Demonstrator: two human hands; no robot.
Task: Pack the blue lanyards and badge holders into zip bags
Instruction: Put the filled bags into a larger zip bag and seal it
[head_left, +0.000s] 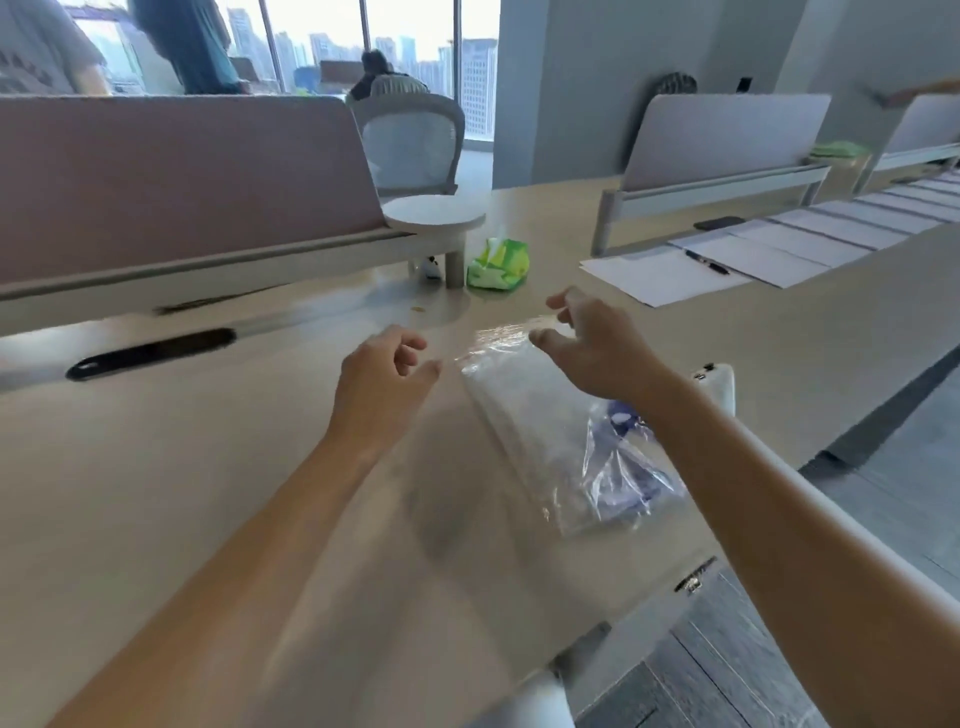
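From the head view, your left hand (379, 369) hovered over the counter (182, 467) with its fingers loosely curled, gripping nothing. Your right hand (587, 348) reached over the far end of the zip bag (535, 415), fingers spread near its top edge; blur kept me from telling whether they pinched it. The bag lay flat on the counter between your forearms, with the blue lanyards (631, 467) inside toward its near end. A green tissue pack (497, 264) sat beyond, and papers (670, 275) with a pen (707, 261) lay to the right.
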